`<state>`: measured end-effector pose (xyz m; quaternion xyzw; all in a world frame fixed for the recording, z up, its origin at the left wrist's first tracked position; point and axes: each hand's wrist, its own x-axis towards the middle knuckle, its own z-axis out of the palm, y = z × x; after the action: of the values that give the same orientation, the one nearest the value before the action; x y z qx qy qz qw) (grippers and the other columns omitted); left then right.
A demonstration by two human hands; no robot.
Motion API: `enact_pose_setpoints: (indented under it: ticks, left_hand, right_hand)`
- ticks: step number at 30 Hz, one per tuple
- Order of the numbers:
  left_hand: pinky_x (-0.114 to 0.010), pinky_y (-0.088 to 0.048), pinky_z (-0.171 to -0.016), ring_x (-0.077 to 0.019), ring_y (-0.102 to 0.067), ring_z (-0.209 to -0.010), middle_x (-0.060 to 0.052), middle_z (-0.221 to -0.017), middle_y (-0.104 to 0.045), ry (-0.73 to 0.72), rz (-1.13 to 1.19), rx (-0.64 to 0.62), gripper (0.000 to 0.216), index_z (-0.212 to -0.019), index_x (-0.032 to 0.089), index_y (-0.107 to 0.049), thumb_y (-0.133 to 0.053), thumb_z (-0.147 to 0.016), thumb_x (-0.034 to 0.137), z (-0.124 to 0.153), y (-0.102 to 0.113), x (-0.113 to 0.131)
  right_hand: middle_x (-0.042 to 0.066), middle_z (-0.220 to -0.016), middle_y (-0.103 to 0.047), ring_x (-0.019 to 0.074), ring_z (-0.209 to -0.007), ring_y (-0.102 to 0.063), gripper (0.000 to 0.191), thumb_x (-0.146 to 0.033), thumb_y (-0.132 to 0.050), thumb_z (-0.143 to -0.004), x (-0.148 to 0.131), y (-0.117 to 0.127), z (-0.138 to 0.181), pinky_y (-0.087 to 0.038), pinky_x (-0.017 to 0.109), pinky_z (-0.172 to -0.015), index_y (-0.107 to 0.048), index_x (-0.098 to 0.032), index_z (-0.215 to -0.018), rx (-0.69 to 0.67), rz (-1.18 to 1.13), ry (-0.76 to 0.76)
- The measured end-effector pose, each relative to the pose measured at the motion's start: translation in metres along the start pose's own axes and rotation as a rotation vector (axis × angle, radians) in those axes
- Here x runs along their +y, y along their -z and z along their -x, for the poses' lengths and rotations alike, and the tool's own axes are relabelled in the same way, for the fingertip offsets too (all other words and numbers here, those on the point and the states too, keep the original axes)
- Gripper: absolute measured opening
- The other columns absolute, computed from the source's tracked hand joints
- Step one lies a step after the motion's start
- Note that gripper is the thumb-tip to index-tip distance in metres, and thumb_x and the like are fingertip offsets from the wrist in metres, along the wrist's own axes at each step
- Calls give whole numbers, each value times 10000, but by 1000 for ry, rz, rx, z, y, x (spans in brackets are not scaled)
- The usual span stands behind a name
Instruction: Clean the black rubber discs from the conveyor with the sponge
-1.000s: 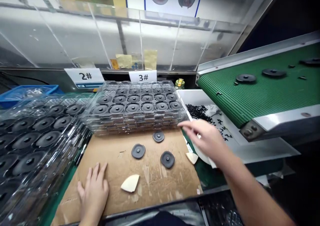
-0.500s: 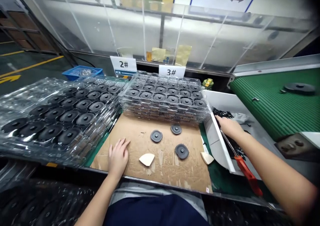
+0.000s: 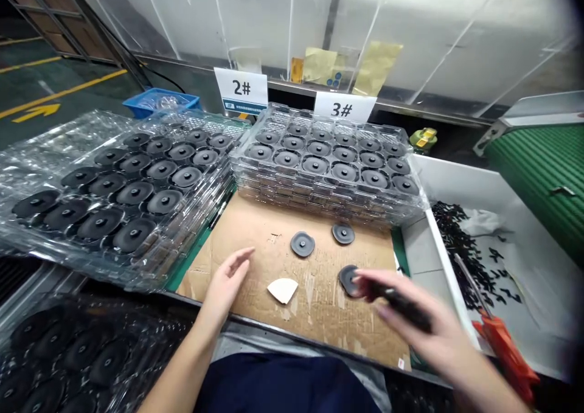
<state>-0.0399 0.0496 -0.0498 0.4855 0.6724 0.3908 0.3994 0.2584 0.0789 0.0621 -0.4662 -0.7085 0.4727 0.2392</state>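
My left hand (image 3: 230, 279) hovers open and empty by the left part of the cardboard sheet (image 3: 255, 230). My right hand (image 3: 410, 306), smeared by motion, is closed round a dark elongated object (image 3: 408, 309) whose kind I cannot make out. Its fingertips overlap a black disc (image 3: 347, 279) at the sheet's right; whether they touch it I cannot tell. Two more black discs, one nearer (image 3: 303, 244) and one farther (image 3: 343, 233), lie on the sheet, each with a small central hub. A cream wedge-shaped pad (image 3: 283, 290) lies between my hands.
Clear plastic trays of black discs stand stacked at left (image 3: 182, 218) and behind the sheet (image 3: 328, 191). At right, a white bin (image 3: 417, 249) holds small black pieces (image 3: 456, 249) and an orange-handled tool (image 3: 508, 352). Beyond it runs a green conveyor (image 3: 542, 151).
My right hand has come out of the white bin, leftward over the cardboard, with the dark object. My left hand has lifted off the sheet. The view has shifted and tilted down.
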Motion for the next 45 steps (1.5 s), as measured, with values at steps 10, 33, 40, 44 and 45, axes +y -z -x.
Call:
enact_pose_setpoints:
  ticks: [10,33,40,44,45]
  left_hand:
    - [-406,-280,-1057,-270,-398,-1259,-98,-1368,-453,129,887,-635,724,-1286,307,-410,-727,-636,348,43,-5,22]
    - [-493,-370,-970,-346,-501,-1147,-79,-1170,-589,328,1499,-246,583,-1120,283,-514,-742,-588,353,39,50,-4]
    - [-379,-443,-931,-326,-496,-1161,-63,-1239,-546,409,1551,-298,578,-1159,281,-516,-719,-619,317,48,44,14]
    - [-378,-437,-946,-317,-513,-1145,-81,-1238,-560,418,1525,-264,558,-1170,259,-523,-687,-644,345,54,38,23]
    - [-374,-440,-942,-309,-524,-1135,-85,-1237,-565,419,1513,-253,549,-1171,258,-524,-681,-652,341,55,35,25]
  right_hand:
    - [81,-940,-652,225,-915,-616,444,-581,-496,-787,-2,-157,-38,-475,367,-773,-612,-203,-988,-402,-1473,-430]
    - [105,-1169,-527,286,-1021,-484,386,-306,-548,-819,49,-159,-23,-398,494,-875,-542,-277,-1204,148,641,44]
    - [128,-1071,-540,238,-939,-535,299,-262,-413,-888,67,-169,-46,-466,411,-819,-578,-195,-1128,178,539,46]
    - [83,-959,-606,186,-818,-584,288,-264,-418,-900,54,-171,-42,-501,321,-728,-526,-209,-1161,184,416,57]
    - [71,-940,-620,180,-805,-590,281,-259,-435,-893,51,-172,-39,-503,307,-720,-532,-216,-1153,165,388,70]
